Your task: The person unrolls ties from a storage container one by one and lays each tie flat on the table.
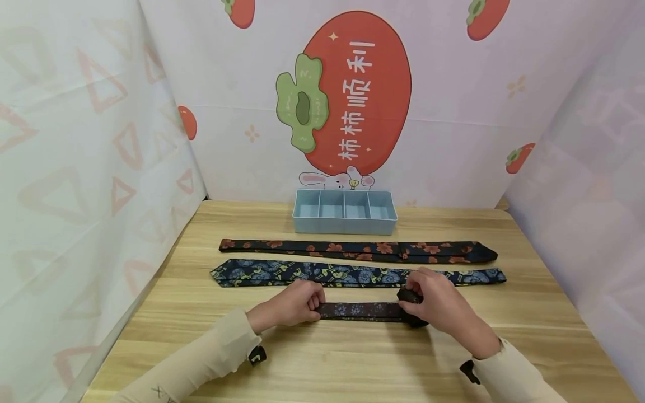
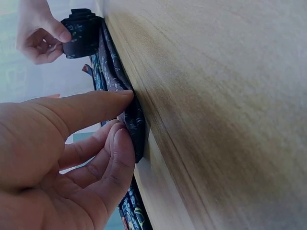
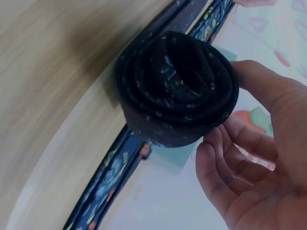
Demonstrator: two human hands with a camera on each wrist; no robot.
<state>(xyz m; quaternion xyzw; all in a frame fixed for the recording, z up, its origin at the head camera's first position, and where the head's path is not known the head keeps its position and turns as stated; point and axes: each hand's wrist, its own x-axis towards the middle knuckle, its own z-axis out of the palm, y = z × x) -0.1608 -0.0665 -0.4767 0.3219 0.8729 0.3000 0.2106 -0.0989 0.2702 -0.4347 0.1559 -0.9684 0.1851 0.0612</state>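
Note:
A dark necktie (image 1: pixel 360 311) with small pale-blue flowers lies partly flat across the front of the table, its right part wound into a roll (image 3: pixel 177 124). My left hand (image 1: pixel 294 304) pinches the flat left end between thumb and fingers, close to the tabletop. At the other end my right hand (image 1: pixel 442 302) holds the roll, thumb on one side and curled fingertips on the other. In the right wrist view the roll's spiral layers face the camera, with a loose hollow at the centre. The left wrist view shows the strip running from the left fingers to the roll.
Behind it lies a navy necktie (image 1: pixel 282 272) with blue and yellow patterning, folded lengthwise. Farther back is a dark necktie (image 1: pixel 332 248) with orange flowers. A blue box (image 1: pixel 345 226) with several compartments stands at the rear edge, before a printed cloth backdrop (image 1: pixel 453 112).

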